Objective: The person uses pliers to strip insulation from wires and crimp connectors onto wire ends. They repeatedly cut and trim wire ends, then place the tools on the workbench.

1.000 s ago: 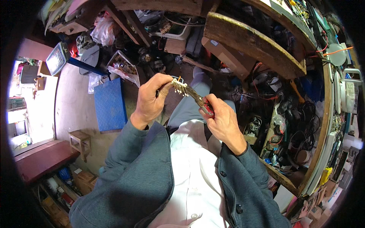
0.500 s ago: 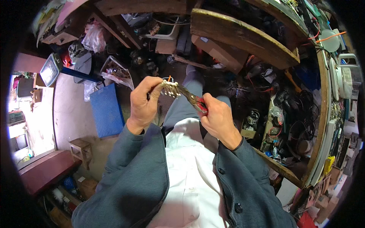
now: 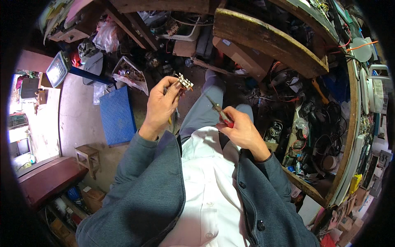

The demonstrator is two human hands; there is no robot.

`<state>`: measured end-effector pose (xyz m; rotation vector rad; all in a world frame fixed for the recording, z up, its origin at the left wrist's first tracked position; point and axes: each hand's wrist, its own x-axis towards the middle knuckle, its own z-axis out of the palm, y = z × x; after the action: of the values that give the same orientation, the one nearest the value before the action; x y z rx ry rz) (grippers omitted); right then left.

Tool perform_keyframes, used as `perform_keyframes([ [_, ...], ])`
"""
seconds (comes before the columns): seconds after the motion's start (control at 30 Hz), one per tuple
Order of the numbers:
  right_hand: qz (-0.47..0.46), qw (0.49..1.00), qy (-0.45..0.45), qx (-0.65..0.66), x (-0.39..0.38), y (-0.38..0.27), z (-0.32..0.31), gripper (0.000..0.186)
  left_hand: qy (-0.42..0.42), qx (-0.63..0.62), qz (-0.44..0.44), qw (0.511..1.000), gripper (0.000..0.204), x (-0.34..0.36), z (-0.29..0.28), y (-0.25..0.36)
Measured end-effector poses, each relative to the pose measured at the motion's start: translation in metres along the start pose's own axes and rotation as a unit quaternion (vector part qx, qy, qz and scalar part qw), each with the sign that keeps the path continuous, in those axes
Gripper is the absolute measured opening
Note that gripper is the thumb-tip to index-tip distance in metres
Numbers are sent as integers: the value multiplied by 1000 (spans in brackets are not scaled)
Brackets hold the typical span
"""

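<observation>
My left hand [image 3: 163, 103] is closed round a small pale-and-metal piece [image 3: 184, 82], which sticks up above the thumb and fingertips, with bits of orange at it. My right hand [image 3: 237, 129] grips red-handled pliers [image 3: 216, 107], their dark tapered tip angled up toward my left hand but apart from the piece. Both hands are held above my legs, in front of my shirt.
A blue board [image 3: 117, 115] leans at left, near a small wooden stool [image 3: 87, 153] and a lamp [image 3: 59, 69]. Ahead is a thick wooden beam [image 3: 267, 39] above a cardboard box [image 3: 242, 57]. Tangled cables and clutter fill the right shelving [image 3: 343, 173].
The pliers have come away from the small piece. My left hand has turned the piece upright and raised it slightly; my right hand now stands apart, lower and to the right.
</observation>
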<state>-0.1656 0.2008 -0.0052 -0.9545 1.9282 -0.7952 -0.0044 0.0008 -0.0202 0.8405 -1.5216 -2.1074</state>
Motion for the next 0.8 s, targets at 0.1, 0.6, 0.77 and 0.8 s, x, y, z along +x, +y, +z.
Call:
perform_keyframes([
  [0.1, -63, 984, 74, 148, 6, 8, 8, 29, -41, 8, -37, 998, 18, -1, 0, 0],
  [0.6, -199, 931, 81, 295, 21, -23, 13, 27, -164, -46, -198, 965, 18, -14, 23, 9],
  [0.77, -191, 944, 120, 241, 22, -17, 10, 22, -179, -46, -207, 961, 20, -10, 19, 3],
  [0.8, -194, 945, 133, 228, 22, -17, 10, 21, -180, -41, -202, 962, 20, -10, 20, 3],
])
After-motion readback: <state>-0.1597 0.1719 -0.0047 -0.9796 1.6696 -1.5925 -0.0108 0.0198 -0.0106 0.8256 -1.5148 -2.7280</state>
